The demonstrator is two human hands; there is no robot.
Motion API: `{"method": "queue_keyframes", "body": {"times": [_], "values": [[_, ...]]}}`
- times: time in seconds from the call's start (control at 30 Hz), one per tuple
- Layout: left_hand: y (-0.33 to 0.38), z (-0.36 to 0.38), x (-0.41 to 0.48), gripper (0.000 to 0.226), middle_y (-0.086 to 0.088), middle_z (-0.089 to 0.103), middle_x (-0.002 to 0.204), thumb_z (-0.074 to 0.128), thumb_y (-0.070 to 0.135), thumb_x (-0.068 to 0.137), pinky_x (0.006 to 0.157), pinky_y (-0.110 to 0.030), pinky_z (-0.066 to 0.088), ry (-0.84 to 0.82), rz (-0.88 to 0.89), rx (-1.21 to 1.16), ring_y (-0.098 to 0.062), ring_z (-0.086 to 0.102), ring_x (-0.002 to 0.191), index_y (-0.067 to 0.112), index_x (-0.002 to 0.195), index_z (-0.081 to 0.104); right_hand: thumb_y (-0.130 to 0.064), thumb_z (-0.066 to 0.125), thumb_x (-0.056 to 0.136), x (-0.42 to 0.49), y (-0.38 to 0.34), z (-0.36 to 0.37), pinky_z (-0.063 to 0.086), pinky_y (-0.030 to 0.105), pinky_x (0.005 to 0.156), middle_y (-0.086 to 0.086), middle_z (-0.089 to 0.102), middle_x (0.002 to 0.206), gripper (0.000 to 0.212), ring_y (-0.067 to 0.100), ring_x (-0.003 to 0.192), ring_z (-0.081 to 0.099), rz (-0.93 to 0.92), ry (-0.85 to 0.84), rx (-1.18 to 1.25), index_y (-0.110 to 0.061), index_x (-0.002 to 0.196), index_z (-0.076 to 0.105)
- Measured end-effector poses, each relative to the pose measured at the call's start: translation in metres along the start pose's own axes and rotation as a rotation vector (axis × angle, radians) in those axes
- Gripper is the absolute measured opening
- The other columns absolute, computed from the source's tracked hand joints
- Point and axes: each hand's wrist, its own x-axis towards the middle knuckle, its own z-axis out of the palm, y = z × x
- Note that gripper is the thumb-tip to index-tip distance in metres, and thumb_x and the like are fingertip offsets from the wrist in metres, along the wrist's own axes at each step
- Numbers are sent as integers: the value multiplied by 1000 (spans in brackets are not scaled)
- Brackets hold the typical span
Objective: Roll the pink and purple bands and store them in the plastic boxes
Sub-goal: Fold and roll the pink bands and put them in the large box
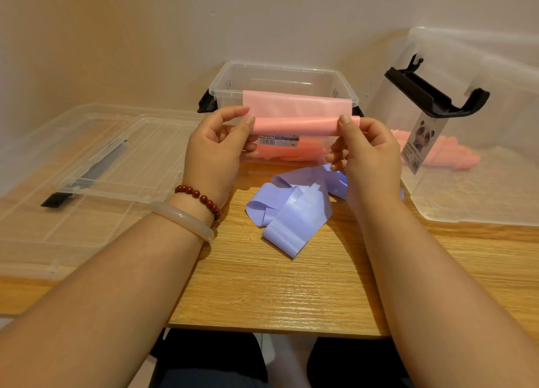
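From the head camera, the 2 hands are raised over the wooden table (277,294), each pinching 1 end of the pink band (294,125). The left hand (215,151) grips its left end between thumb and curled fingers, and the right hand (367,154) grips the right end the same way. The held part is rolled into a tube. The loose part rises from it and drapes over the front rim of the open clear box (283,75), which stands against the wall. The purple band (291,210) lies unrolled in loose folds on the table, just in front of that box and below the hands. Bare wood runs from it to the table's near edge. A clear lid (87,160) lies flat on the left, well apart from the purple band. On the right a second box (481,183) lies on its side, its black handle (434,96) tilted up, with pink rolls (449,153) inside. A bead bracelet (201,196) and a pale bangle (183,218) circle the left wrist.
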Motion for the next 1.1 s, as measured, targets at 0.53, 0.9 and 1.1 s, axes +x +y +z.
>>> {"method": "queue_keyframes", "body": {"times": [0.53, 0.9, 1.1], "values": [[-7, 0, 3, 11, 0, 67, 95, 58, 13, 96, 70, -21, 54, -30, -34, 64, -8, 68, 82, 18, 104, 64, -17, 59, 97, 0, -2, -1, 48, 24, 49, 6, 65, 74, 4, 19, 60, 62, 43, 7, 83, -17, 94, 62], [-4, 2, 1, 26, -2, 64, 87, 52, 8, 98, 68, -20, 53, -32, -13, 2, -10, 62, 79, 19, 120, 61, -18, 60, 97, 1, 0, 1, 44, 22, 45, 4, 61, 61, 11, 16, 50, 60, 18, 53, 53, -13, 87, 60], [-2, 1, 1, 29, 3, 64, 86, 51, 3, 97, 69, -21, 54, -22, 16, 5, -10, 67, 79, 25, 114, 58, -15, 66, 93, 2, 1, 1, 49, 25, 55, 6, 66, 78, 7, 17, 64, 67, -10, 55, 82, -12, 90, 59]]}}
